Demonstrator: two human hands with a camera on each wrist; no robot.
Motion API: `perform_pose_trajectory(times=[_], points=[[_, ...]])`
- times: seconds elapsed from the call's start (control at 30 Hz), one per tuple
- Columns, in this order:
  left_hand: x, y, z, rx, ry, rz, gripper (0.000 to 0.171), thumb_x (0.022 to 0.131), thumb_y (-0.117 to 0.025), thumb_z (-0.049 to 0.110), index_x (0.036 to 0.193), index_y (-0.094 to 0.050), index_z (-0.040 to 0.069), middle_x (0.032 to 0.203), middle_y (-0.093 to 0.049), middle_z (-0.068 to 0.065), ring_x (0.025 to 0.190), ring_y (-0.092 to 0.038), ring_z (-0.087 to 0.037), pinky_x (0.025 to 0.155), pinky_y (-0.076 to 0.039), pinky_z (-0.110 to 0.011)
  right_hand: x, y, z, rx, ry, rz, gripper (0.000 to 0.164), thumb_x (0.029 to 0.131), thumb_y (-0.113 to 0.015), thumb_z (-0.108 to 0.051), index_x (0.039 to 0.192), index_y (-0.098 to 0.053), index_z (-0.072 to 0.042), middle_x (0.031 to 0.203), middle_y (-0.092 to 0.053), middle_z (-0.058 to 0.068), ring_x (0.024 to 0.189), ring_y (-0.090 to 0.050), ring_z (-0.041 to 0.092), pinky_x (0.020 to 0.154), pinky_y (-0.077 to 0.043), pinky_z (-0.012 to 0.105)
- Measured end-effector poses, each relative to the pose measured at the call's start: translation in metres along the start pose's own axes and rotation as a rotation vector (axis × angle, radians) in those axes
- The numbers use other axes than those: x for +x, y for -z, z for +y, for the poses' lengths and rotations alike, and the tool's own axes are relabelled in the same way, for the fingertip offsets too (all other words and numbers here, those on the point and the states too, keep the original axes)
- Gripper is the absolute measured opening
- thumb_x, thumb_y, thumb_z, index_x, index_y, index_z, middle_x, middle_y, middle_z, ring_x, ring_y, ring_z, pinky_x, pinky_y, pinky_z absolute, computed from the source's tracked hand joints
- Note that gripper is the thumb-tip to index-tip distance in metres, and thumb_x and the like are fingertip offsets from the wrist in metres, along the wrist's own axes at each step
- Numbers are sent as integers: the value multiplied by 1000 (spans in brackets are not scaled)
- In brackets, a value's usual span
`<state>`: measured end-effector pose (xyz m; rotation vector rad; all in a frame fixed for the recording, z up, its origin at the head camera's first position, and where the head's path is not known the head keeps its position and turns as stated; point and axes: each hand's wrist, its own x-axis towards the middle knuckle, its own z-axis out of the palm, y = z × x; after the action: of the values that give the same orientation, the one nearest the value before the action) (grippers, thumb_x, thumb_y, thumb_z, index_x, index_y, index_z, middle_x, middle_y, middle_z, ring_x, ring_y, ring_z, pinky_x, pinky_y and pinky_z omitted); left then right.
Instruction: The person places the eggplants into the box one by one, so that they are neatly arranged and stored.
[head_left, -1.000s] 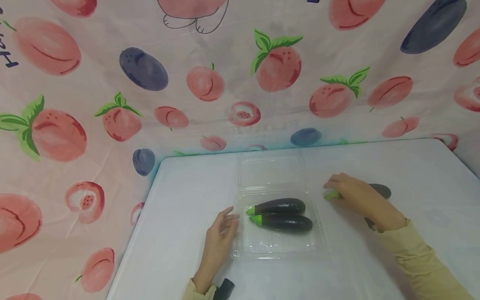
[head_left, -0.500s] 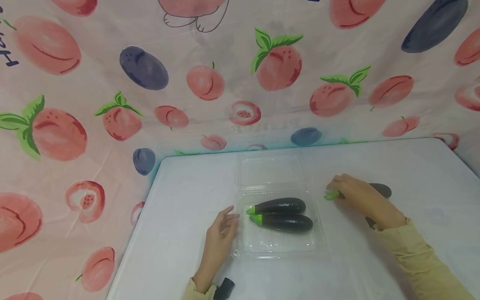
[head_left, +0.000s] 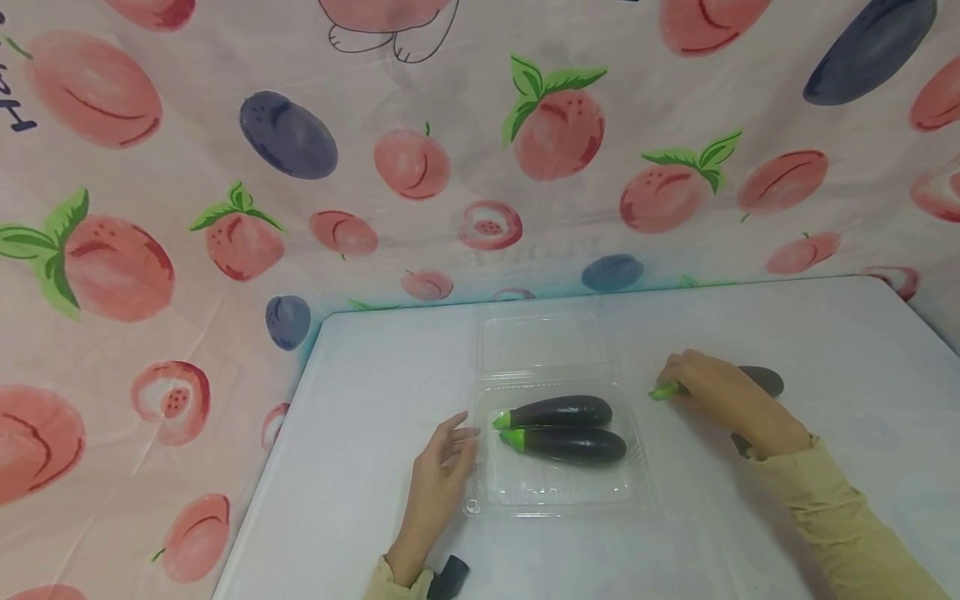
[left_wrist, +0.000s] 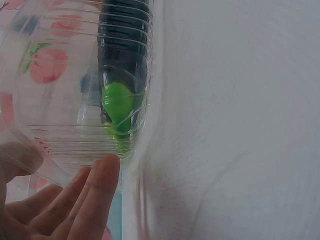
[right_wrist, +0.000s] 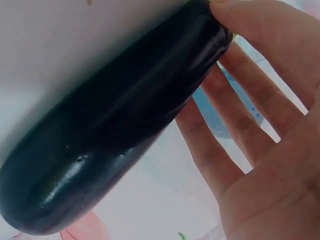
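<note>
A clear plastic clamshell box (head_left: 558, 492) lies open on the table, its lid (head_left: 543, 342) folded back. Two dark eggplants with green stems, a rear eggplant (head_left: 562, 412) and a front eggplant (head_left: 573, 446), lie side by side in its base. My left hand (head_left: 442, 467) rests at the left edge of the box, its relaxed fingertips (left_wrist: 107, 167) touching the plastic wall. To the right of the box, my right hand (head_left: 708, 387) pinches another eggplant (right_wrist: 110, 120) near its stem end between thumb and fingers. The hand hides the middle of that eggplant in the head view.
The white table (head_left: 360, 375) ends at a fruit-printed cloth (head_left: 450, 167) behind and at the left. A dark object (head_left: 741, 444) shows partly under the right wrist. The black wrist camera mount (head_left: 450, 577) sits by the left sleeve.
My right hand's fingers have shifted very slightly right along the eggplant's stem end, showing more of the green stem. The left hand and the box stay in place.
</note>
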<state>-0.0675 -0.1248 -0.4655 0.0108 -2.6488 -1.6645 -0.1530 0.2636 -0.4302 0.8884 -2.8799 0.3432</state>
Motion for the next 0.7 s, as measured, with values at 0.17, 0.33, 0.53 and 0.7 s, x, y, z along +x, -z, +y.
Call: perform_pose_trajectory(times=[0.17, 0.33, 0.53, 0.7], points=[[0, 0, 0, -3, -5, 0, 42, 101, -60, 23, 141, -52, 14, 121, -69, -7, 108, -68, -21, 86, -58, -21, 1, 0, 0, -14, -14, -25, 20, 76, -80, 6, 89, -77, -10, 85, -67, -1, 82, -62, 19, 73, -58, 39], [0, 0, -1, 2, -10, 2, 41, 101, -59, 23, 141, -52, 14, 121, -69, -6, 108, -69, -21, 85, -58, -21, 2, 1, 1, -31, 13, -25, 21, 75, -80, 6, 90, -77, -9, 85, -67, 0, 82, -62, 20, 72, -58, 39], [1, 0, -1, -1, -12, 2, 41, 101, -59, 23, 141, -52, 15, 121, -69, -6, 107, -69, -20, 84, -58, -19, 4, 4, 1, -35, 52, 3, 23, 73, -82, 6, 91, -77, -9, 86, -67, 0, 83, -63, 21, 73, -59, 40], [0, 0, 0, -10, -19, 1, 41, 101, -59, 22, 141, -52, 14, 121, -69, -8, 107, -69, -21, 84, -57, -18, 6, 7, -1, -46, 69, 25, 24, 73, -82, 6, 91, -77, -8, 87, -68, 1, 84, -63, 22, 74, -58, 40]])
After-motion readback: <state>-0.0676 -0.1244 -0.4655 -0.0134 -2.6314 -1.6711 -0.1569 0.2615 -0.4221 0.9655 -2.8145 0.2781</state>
